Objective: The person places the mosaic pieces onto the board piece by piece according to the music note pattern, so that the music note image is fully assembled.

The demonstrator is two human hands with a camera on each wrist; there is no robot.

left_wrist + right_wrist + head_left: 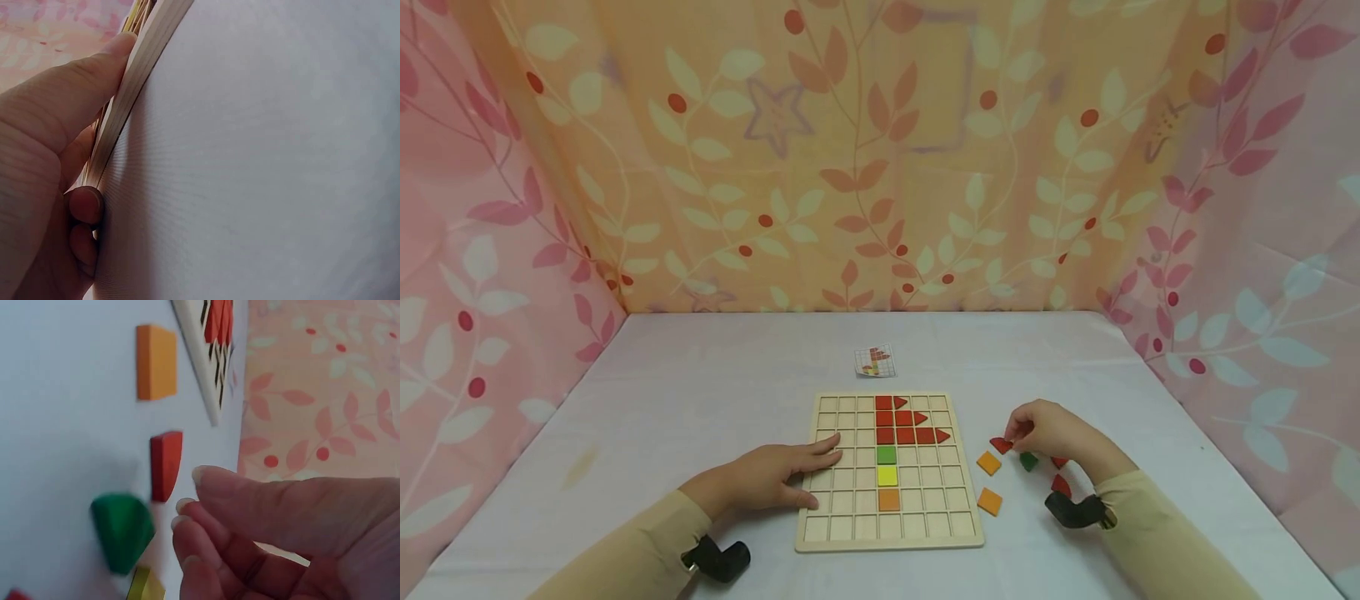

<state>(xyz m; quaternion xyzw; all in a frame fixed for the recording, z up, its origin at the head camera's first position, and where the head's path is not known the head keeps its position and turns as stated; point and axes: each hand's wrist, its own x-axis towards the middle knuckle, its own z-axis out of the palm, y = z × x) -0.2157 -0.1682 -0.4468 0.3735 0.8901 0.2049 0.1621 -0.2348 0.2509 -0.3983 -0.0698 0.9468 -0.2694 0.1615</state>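
Observation:
A light wooden grid board [917,525] lies on the table, with a column of square tiles: red, then green [887,455], yellow [887,476] and orange [889,500]. Pointed red pieces [942,436] end its top three rows. My left hand [760,477] rests at the board's left edge, thumb and fingertips over the rim; in the left wrist view its lower fingers bend beside the board's side. To the right of the board, my right hand [1047,432] reaches down to a red piece [165,465], thumb and fingertips just short of it. A green piece [123,531] lies close by.
Two orange squares [989,502] lie between the board and the right hand, and another red piece [1061,485] lies near the right wrist. Behind the board is a small printed pattern card [876,362]. Flowered curtains [880,167] enclose the white table.

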